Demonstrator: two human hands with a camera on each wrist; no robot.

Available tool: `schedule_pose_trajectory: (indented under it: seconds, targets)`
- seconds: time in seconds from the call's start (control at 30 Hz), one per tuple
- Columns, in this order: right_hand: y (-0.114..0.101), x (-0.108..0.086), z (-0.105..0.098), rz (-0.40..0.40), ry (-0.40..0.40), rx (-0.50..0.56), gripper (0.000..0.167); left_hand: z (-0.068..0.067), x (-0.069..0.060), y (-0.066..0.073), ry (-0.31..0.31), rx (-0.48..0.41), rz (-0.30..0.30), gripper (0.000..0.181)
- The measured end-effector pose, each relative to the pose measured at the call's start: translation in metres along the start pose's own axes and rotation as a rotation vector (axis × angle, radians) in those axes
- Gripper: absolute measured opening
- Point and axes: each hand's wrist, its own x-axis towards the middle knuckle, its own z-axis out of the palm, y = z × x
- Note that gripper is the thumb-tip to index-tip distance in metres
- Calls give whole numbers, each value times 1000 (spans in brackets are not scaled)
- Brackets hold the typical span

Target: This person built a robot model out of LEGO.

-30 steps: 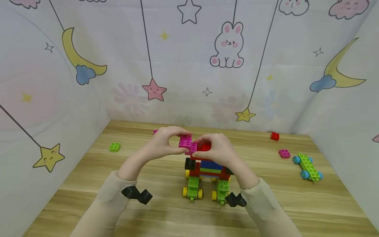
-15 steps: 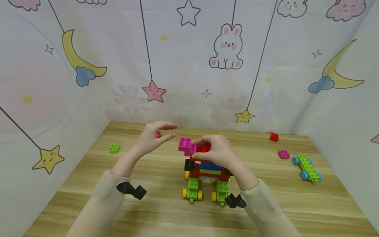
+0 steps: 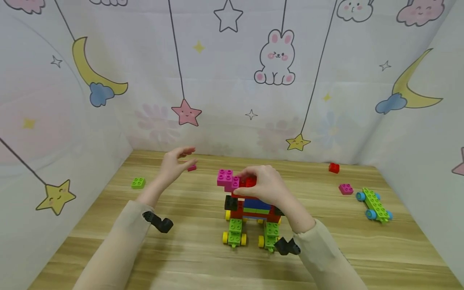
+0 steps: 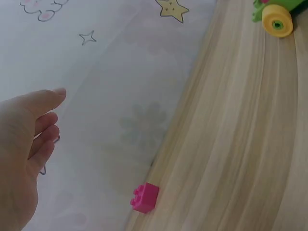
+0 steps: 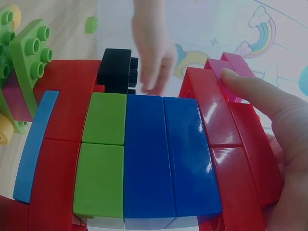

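A toy built of building bricks (image 3: 256,204) stands upright on green wheeled bases (image 3: 235,231) with yellow wheels. My right hand (image 3: 266,183) grips the red bricks at its top; in the right wrist view, the thumb lies along their side, above stacked blue bricks (image 5: 148,154) and green bricks (image 5: 100,178). Stepped pink bricks (image 3: 225,177) stick out at the toy's upper left. My left hand (image 3: 173,163) hovers apart from the toy, holding nothing, its fingers and thumb spread. Nearest to it, a loose pink brick (image 4: 147,198) lies by the table's back edge.
On the left of the wooden table (image 3: 188,257) lies a green brick (image 3: 138,183). A red brick (image 3: 334,168), another pink brick (image 3: 346,189) and a green wheeled base with blue wheels (image 3: 375,204) lie on the right. A printed cloth (image 3: 217,80) rises behind the table.
My left hand has let go of the pink bricks on the toy and moved left, toward the loose pink brick at the back. The right hand keeps its grip on the toy.
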Motion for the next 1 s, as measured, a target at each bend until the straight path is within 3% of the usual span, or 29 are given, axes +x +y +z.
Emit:
schedule_pose_trajectory:
  seconds: [0.5,0.7,1.0]
  targets:
    - [1,-3,1,11,10,-6,40,14,15,-61,-106,43,-164,53]
    - [2,-1,1,7,10,-16,40,18,19,-75,-132,66,-197,55]
    - [1,0,0,4,10,-21,40,25,25,-87,-209,82,-302,64]
